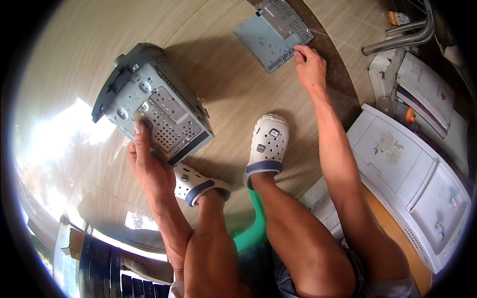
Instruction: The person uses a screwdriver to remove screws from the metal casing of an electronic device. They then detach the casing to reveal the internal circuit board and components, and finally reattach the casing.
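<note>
I see the left hand [153, 169] partly closed on a grey metal unit [164, 111], left of centre above the pale floor [228, 94]. The thumb lies along its perforated side; the other fingers are mostly hidden at the lower left edge. The unit is tilted, its dark curved front toward the upper left, and I cannot tell whether it bears on the floor.

At the upper right, my view has the right hand [312, 69] at the near right edge of a flat grey metal panel [266, 39] with rows of slots. Thumb and index finger are nearly together; I cannot tell whether they pinch the panel or only touch it. The panel reaches across the floor's dark brown border [334, 49].

Between the forearms are 2 white clogs [271, 141] with blue straps, and a green curved piece [254, 233]. Far right, I see a white cabinet [370, 136] with a flower print, just below stacked books [427, 82].
</note>
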`<state>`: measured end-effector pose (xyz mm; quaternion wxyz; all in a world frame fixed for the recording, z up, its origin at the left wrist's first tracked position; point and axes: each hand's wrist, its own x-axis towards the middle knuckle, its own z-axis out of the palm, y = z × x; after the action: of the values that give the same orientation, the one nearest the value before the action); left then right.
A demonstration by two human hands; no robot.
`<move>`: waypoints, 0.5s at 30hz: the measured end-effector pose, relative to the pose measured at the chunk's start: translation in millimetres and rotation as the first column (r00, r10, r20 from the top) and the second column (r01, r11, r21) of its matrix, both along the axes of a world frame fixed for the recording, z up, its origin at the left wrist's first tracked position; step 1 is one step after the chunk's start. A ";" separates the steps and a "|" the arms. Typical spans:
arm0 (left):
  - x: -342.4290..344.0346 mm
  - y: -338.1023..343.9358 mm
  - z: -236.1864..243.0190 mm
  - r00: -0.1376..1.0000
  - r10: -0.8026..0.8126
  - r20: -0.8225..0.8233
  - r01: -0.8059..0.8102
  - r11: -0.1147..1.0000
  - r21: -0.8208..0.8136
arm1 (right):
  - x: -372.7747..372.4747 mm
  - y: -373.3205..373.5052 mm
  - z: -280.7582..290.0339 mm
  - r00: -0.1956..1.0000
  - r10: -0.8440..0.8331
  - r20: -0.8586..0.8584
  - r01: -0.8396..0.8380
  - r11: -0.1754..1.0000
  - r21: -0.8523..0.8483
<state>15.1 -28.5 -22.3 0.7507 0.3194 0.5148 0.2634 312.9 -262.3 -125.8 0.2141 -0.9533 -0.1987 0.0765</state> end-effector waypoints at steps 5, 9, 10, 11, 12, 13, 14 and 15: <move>-1.2 -0.6 -2.7 1.000 -0.005 -0.001 0.005 1.000 -0.001 | 1.2 5.5 -2.3 0.990 0.141 -0.007 -0.140 0.989 0.040; -1.1 -0.7 -2.5 1.000 -0.010 0.009 0.010 1.000 0.005 | 0.7 14.4 -6.1 0.974 0.225 0.004 -0.225 0.974 -0.011; -1.4 -1.2 -3.6 1.000 -0.013 0.009 0.013 1.000 0.003 | 0.3 14.4 -6.5 0.975 0.222 0.003 -0.222 0.975 -0.012; -2.1 -1.7 -5.0 1.000 -0.020 0.011 0.020 1.000 0.006 | -0.3 14.6 -7.1 0.978 0.210 0.005 -0.210 0.977 -0.034; -3.6 -1.3 -5.8 1.000 -0.023 0.015 0.022 1.000 0.009 | -0.8 16.8 -6.5 0.979 0.203 0.010 -0.202 0.978 -0.057; -3.7 -0.9 -4.8 1.000 -0.020 0.015 0.020 1.000 0.008 | -1.6 18.5 -5.5 0.979 0.206 0.010 -0.205 0.977 -0.058; -3.5 -0.4 -2.9 1.000 -0.017 0.026 0.017 1.000 -0.001 | -3.0 20.2 -4.4 0.978 0.208 0.019 -0.207 0.976 -0.064; -2.8 -0.8 -1.6 0.999 -0.018 0.036 0.018 1.000 -0.009 | -3.8 19.3 -5.0 0.978 0.207 0.026 -0.205 0.976 -0.070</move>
<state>12.3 -29.3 -23.9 0.7636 0.3158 0.4997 0.2598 309.1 -243.0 -130.9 0.1698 -0.9353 -0.2974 0.0890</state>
